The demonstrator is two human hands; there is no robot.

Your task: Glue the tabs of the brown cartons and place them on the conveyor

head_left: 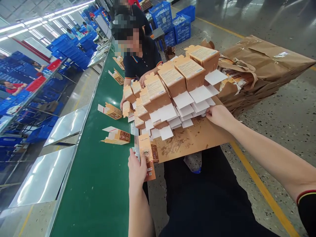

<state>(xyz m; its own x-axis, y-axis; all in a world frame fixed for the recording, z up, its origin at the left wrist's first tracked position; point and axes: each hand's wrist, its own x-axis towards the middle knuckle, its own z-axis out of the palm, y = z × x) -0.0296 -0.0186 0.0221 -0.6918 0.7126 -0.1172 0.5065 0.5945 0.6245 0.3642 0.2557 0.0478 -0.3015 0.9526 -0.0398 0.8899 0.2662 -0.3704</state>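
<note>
My left hand (137, 168) grips a printed orange-brown carton (145, 148) with a cartoon figure on its front, at the edge of the green belt. The thumb lies on the carton's face. My right hand (219, 116) is closed beside the right end of a pile of cartons (158, 89), low against their white flaps. Whatever its fingers hold is hidden. The piled cartons lie on their sides, white flaps hanging toward me, on a brown cardboard sheet (182, 140). Two open cartons, a nearer one (120, 136) and a farther one (112, 112), rest on the belt to the left.
The green conveyor belt (98, 184) runs along my left. Across the pile, a person in a dark shirt (143, 59) has their hands at the cartons. A large brown paper-wrapped stack (269, 62) stands at the right. Blue crates (161, 16) are behind.
</note>
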